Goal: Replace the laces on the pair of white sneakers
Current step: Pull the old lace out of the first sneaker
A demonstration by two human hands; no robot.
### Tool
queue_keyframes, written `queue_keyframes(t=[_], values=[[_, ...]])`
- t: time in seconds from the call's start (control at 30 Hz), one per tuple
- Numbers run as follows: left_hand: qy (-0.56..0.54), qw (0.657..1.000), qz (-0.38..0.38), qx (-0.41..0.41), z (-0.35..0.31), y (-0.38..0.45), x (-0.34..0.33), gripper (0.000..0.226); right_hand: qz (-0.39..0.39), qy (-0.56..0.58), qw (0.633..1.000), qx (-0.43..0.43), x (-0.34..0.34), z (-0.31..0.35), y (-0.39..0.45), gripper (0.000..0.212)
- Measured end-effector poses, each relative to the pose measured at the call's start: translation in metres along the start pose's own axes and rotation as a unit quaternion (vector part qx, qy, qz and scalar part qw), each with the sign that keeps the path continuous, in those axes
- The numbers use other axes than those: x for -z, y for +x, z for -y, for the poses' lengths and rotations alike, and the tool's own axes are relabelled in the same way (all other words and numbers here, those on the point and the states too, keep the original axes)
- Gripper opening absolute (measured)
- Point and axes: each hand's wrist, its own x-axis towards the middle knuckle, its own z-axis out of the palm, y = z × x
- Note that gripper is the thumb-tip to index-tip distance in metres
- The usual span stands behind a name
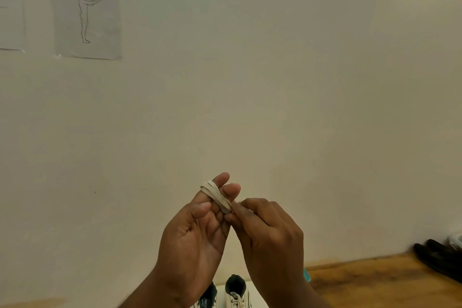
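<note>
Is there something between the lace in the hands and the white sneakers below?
Only the hands themselves. The lace is wound on the left hand fingers, the right hand pinches it; the sneakers sit directly below the wrists.

- Both white sneakers (237, 294) run off the bottom edge, and the left one sits mostly behind the left hand (193, 230).
- The lace (217, 195) end vanishes inside the right hand (268, 227) fingers.
- A dark object (438, 260) at the right edge is cut off (too dim to identify).
- The text sheet (11, 5) leaves the left edge, its lines blurred.
</note>
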Motion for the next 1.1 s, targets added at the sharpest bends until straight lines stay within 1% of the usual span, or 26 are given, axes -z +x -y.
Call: queue_keyframes(t=[0.1, 0.17, 0.27, 0.33, 0.4, 0.43, 0.53, 0.57, 0.63, 0.73, 0.83, 0.9, 1.0, 1.1], values=[[-0.004, 1.0, 0.008, -0.01, 0.0, 0.001, -0.001, 0.077, 0.013, -0.03, 0.999, -0.02, -0.002, 0.002, 0.0, 0.04], [-0.005, 1.0, 0.014, -0.013, 0.0, 0.001, -0.001, 0.076, 0.01, -0.035, 0.999, -0.021, -0.004, 0.003, 0.0, 0.036], [-0.021, 1.0, 0.018, -0.007, 0.003, 0.001, 0.002, 0.059, 0.0, -0.04, 0.999, 0.025, -0.003, 0.001, -0.001, 0.028], [-0.031, 0.999, 0.012, 0.005, 0.005, 0.001, 0.005, 0.056, -0.001, -0.051, 0.997, 0.052, -0.003, 0.0, -0.003, 0.026], [-0.036, 0.999, 0.012, 0.013, 0.005, 0.001, 0.004, 0.055, -0.004, -0.05, 0.997, 0.058, -0.004, -0.003, -0.004, 0.027], [-0.036, 0.999, 0.014, 0.016, 0.005, 0.001, 0.004, 0.057, -0.006, -0.046, 0.997, 0.059, -0.004, -0.004, -0.005, 0.03], [-0.033, 0.999, 0.023, 0.029, 0.004, 0.002, 0.005, 0.08, -0.006, -0.03, 0.997, 0.066, -0.003, -0.008, -0.006, 0.038], [-0.028, 0.999, 0.022, 0.033, 0.003, 0.001, 0.006, 0.083, -0.002, -0.026, 0.997, 0.071, -0.003, -0.009, -0.006, 0.038], [-0.016, 0.999, 0.024, 0.039, 0.003, 0.002, 0.008, 0.079, 0.007, -0.018, 0.997, 0.077, -0.004, -0.012, -0.009, 0.036], [-0.017, 0.999, 0.021, 0.044, 0.005, 0.001, 0.01, 0.062, 0.013, -0.008, 0.997, 0.079, -0.004, -0.016, -0.012, 0.034], [-0.013, 1.0, 0.011, 0.026, 0.007, -0.001, 0.008, 0.058, 0.002, 0.02, 0.998, 0.057, -0.003, -0.015, -0.014, 0.034], [-0.016, 1.0, 0.015, 0.021, 0.007, -0.002, 0.005, 0.054, -0.004, 0.053, 0.998, 0.015, -0.002, -0.011, -0.015, 0.035], [-0.011, 0.999, 0.029, 0.014, 0.007, -0.002, 0.003, 0.049, -0.003, 0.066, 0.997, -0.033, -0.002, -0.005, -0.015, 0.039], [-0.015, 0.999, 0.043, 0.013, 0.007, -0.001, 0.003, 0.067, 0.008, 0.042, 0.998, -0.038, -0.001, -0.002, -0.012, 0.043]])
